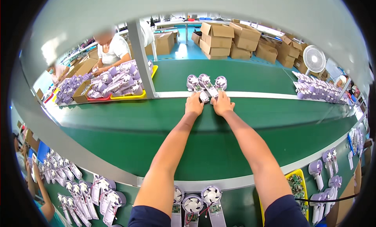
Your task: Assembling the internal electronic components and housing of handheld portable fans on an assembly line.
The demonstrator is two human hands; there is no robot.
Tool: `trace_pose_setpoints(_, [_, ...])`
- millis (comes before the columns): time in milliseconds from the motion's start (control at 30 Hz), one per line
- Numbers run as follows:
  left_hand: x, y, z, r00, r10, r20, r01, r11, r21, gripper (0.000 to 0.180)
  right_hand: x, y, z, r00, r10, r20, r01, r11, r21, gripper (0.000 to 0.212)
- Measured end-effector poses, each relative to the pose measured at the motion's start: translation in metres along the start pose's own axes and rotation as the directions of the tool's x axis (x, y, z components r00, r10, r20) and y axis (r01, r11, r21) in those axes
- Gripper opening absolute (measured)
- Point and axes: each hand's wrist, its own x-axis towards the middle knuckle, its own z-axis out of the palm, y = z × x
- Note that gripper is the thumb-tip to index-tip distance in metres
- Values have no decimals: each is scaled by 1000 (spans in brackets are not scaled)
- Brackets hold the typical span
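Both my arms reach forward over the green belt to a metal rail. My left hand (pixel 194 104) is closed around the handle end of a purple-and-white handheld fan (pixel 192 81), with part of the fingers hidden. Beside it my right hand (pixel 223 104) grips another handheld fan (pixel 221 82), its thumb pointing right. A middle handheld fan (pixel 204 80) lies between these two, its handle slanting down between my hands; which hand touches it I cannot tell. All three fan heads point away from me, past the rail, on the far green surface.
The metal rail (pixel 258 95) crosses the belt (pixel 117 148). Yellow bin (pixel 129 97) and loose fan parts stand left, near a person in white. Fan pile (pixel 319 88) lies right. Nearer, open fans (pixel 193 203) and a yellow tray (pixel 301 176) of circuit boards flank my arms.
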Motion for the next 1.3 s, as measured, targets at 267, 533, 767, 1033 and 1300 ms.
trace_pose_setpoints(267, [-61,-29,-51,942,299,-156,-330,909,-253,59,-48,4,-12,960,-249,-131,266,955,132,81])
trace_pose_setpoints(533, [-269,59,-217,975,224,-5,-224,974,-19,49,-246,2,-67,969,-228,99,139,827,545,64])
trace_pose_setpoints(767, [-398,50,-245,977,-19,214,-40,963,266,69,-411,7,-86,918,-396,4,380,883,278,69])
trace_pose_setpoints(1033, [-412,48,-224,986,16,165,-44,985,168,80,-444,-2,-66,920,-392,34,383,912,148,71])
trace_pose_setpoints(1300, [-401,74,-219,972,-26,234,-40,961,274,61,-446,-28,-66,953,-303,-5,302,951,61,75])
